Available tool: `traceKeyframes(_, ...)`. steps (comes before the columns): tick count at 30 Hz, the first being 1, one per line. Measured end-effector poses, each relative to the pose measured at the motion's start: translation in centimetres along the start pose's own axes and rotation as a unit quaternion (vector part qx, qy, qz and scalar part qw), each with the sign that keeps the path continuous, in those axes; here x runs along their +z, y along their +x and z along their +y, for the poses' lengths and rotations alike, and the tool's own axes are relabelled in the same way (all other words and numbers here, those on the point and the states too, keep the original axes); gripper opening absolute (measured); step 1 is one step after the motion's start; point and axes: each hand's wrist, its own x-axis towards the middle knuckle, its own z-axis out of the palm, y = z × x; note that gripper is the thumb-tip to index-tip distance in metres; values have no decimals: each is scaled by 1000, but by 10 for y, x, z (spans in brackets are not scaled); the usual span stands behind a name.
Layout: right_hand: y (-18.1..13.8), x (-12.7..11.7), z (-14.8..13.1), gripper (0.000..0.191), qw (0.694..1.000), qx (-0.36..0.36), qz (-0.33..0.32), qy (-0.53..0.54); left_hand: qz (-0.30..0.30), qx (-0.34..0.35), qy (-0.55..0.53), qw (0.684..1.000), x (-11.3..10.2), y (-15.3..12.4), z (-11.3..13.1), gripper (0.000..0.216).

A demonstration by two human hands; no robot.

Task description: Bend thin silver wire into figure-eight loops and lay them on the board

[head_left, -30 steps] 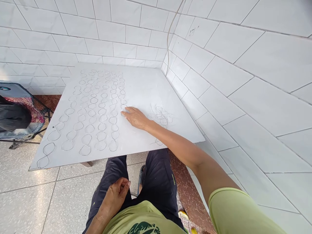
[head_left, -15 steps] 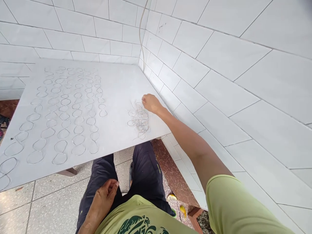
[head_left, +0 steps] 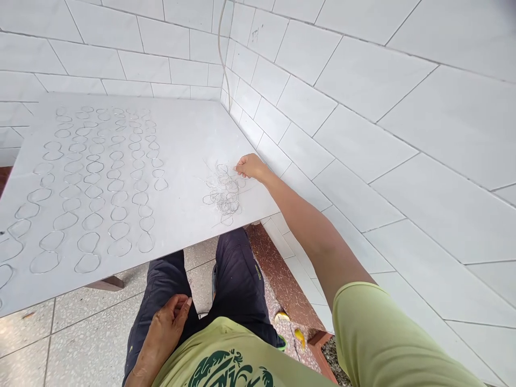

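Note:
A loose tangle of thin wire loops point(head_left: 226, 200) lies on the right part of the white board point(head_left: 189, 140). At its upper right edge is my right hand point(head_left: 250, 165), with thumb and fingers pinched together on a thin wire strand that is hard to make out. My left hand point(head_left: 166, 321) rests over my left thigh, its fingers curled in towards the thumb, with nothing visible in them. On the left side of the board, several rows of wire figure-eights point(head_left: 95, 167) lie flat and apart from the tangle.
White tiled walls point(head_left: 322, 97) meet in a corner behind and to the right of the board. A pale cable point(head_left: 220, 48) hangs down that corner. Below are a brown stone ledge point(head_left: 278, 269), a board support point(head_left: 107, 283) and the speckled floor point(head_left: 88, 333).
My view has turned slightly right, so the board sits further left. My right hand stays by the tangle, its wrist and fingers slightly turned. My left hand keeps its place on the thigh.

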Motion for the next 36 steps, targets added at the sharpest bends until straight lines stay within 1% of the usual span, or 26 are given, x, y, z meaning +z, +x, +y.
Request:
traceKeyframes(5,-13,-19,5,25,995,-33,23,89,-8,-3,11,1000,5,1,-3,35)
traceKeyframes(10,-21,-30,13,25,983,-48,24,174,-13,19,24,999,7,5,2,33)
traceKeyframes(14,-25,-32,20,25,973,-41,13,227,-2,29,29,999,7,6,4,33)
traceKeyframes(17,-27,-28,24,24,973,-17,2,232,6,34,28,999,7,2,7,33)
traceKeyframes(19,-29,-25,24,22,974,-6,-4,227,24,54,28,998,7,-2,16,34)
traceKeyframes(22,-32,-21,22,21,975,-7,-5,224,85,130,46,987,6,-9,46,35)
traceKeyframes(24,-35,-18,18,20,975,-10,-6,222,136,193,65,969,3,-8,77,34)
traceKeyframes(26,-37,-17,14,19,975,-17,-9,221,160,232,84,956,0,1,112,34)
traceKeyframes(28,-39,-15,9,18,974,-27,-13,225,186,244,91,947,-4,19,148,35)
traceKeyframes(31,-44,-14,3,16,969,-45,-17,241,222,267,66,936,-7,60,193,39)
traceKeyframes(33,-48,-14,0,14,966,-51,-22,253,237,274,59,930,-7,88,214,43)
traceKeyframes(36,-54,-13,-3,13,962,-56,-28,266,266,240,66,931,-4,121,234,47)
